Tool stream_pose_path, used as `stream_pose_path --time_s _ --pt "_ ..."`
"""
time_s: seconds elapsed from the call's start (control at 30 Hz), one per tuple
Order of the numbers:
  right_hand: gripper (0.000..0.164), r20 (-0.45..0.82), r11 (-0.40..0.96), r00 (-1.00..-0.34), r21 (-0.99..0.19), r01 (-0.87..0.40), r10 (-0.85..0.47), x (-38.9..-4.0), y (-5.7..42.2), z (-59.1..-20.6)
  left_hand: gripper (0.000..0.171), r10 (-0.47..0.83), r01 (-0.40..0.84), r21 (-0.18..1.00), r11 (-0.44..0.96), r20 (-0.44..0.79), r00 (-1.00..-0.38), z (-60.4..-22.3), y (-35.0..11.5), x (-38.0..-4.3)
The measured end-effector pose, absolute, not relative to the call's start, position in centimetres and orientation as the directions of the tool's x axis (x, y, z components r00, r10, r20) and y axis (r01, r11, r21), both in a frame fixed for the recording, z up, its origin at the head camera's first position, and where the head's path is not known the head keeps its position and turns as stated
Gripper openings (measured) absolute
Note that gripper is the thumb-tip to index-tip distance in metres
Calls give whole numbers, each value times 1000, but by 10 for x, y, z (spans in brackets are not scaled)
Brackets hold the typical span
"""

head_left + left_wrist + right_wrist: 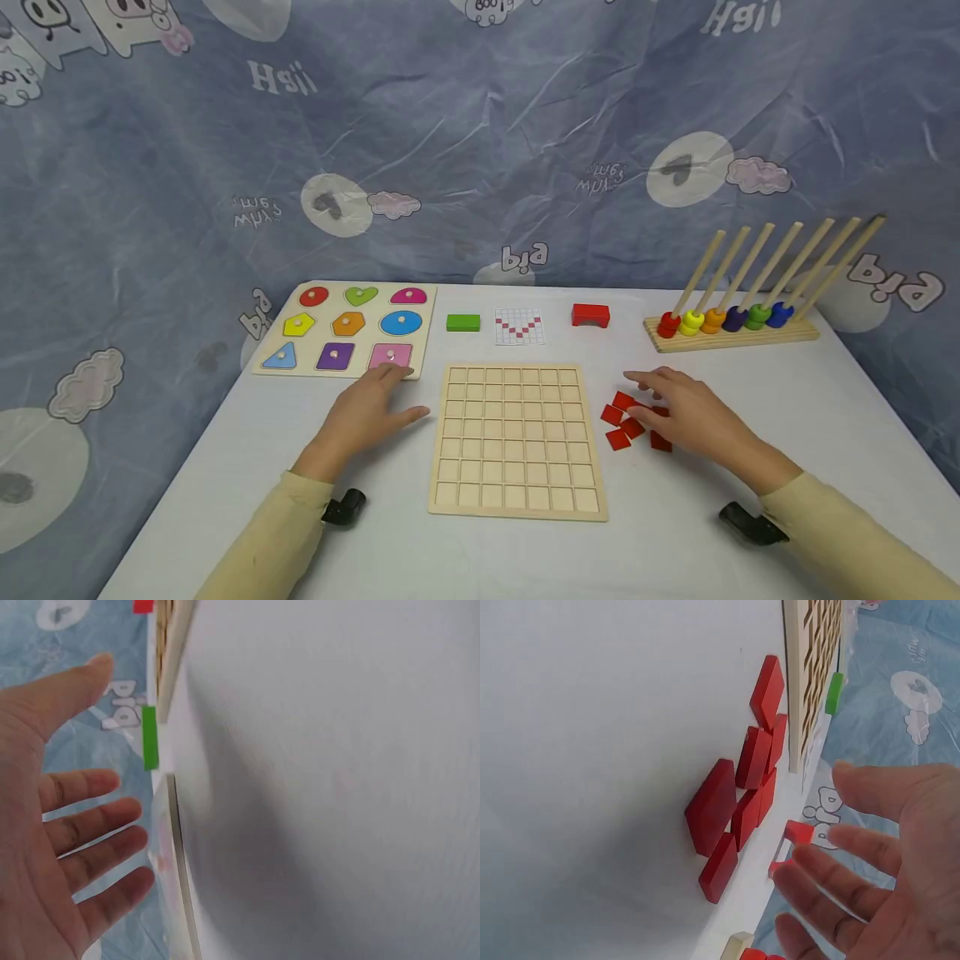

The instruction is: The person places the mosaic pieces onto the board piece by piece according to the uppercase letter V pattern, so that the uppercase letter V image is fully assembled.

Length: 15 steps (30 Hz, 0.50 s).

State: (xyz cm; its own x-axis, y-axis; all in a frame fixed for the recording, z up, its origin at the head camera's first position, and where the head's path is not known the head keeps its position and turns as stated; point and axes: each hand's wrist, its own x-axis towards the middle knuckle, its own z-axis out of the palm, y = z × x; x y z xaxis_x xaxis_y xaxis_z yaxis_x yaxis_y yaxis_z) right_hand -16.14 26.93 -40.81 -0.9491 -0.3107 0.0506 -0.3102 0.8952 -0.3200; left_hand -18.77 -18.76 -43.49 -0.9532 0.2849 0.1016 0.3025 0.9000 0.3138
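Note:
My left hand hovers between the shape puzzle board and the wooden grid board, thumb and fingers spread, holding nothing. In the left wrist view its fingers are extended above the white table. My right hand is over a small heap of red square tiles, to the right of the grid board. The right wrist view shows several of these tiles lying flat, apart from the loosely bent fingers. Every cell of the grid board is bare.
Behind the grid board stand a green block, a card with a red V-shaped dot pattern and a red arch block. A wooden peg rack with coloured rings is at the back right. A patterned blue cloth hangs behind.

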Motion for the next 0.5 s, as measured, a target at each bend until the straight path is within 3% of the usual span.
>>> stream_pose_path --time_s 0.2,0.5 --pt "46 31 863 -941 -391 -321 -336 -156 269 -410 73 291 268 435 860 15 -957 -433 -178 -181" --pt "30 0 815 -926 -476 -332 -377 -151 267 -419 74 370 305 502 809 -32 -928 -441 -174 -177"
